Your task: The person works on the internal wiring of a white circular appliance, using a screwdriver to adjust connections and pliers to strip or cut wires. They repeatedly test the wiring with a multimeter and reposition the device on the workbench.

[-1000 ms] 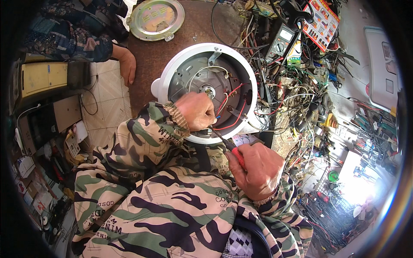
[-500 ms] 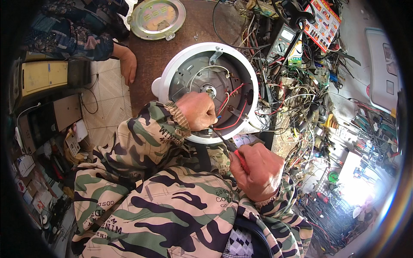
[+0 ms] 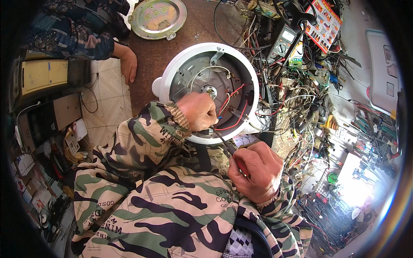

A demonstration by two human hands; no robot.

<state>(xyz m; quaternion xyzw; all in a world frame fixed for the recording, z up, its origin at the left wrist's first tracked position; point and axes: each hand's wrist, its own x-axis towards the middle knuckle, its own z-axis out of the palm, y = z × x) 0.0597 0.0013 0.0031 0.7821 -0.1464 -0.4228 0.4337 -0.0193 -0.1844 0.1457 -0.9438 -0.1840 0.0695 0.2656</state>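
Observation:
An upturned round white appliance body (image 3: 252,73), much like a rice cooker, lies with its grey metal inside exposed. Red wires (image 3: 234,124) and pale wires run within it. Over its near rim my left hand (image 3: 195,111) is closed; what the fingers pinch is hidden, though a small blue wire end shows beside them. My right hand (image 3: 257,170), nearer to me and to the right, grips a screwdriver (image 3: 228,144) by its red and black handle. The thin dark shaft slants up and left to the rim, its tip close to my left fingers.
A round metal cover plate (image 3: 148,26) lies on the brown table (image 3: 193,30) at the far left. Another person's hand (image 3: 127,64) rests by the table's left edge. Tangled wires (image 3: 297,116) crowd the right side, with a multimeter (image 3: 282,43) among them.
My right hand has shifted very slightly and the screwdriver's handle has turned in its grip, with less red showing. My left hand stays where it was.

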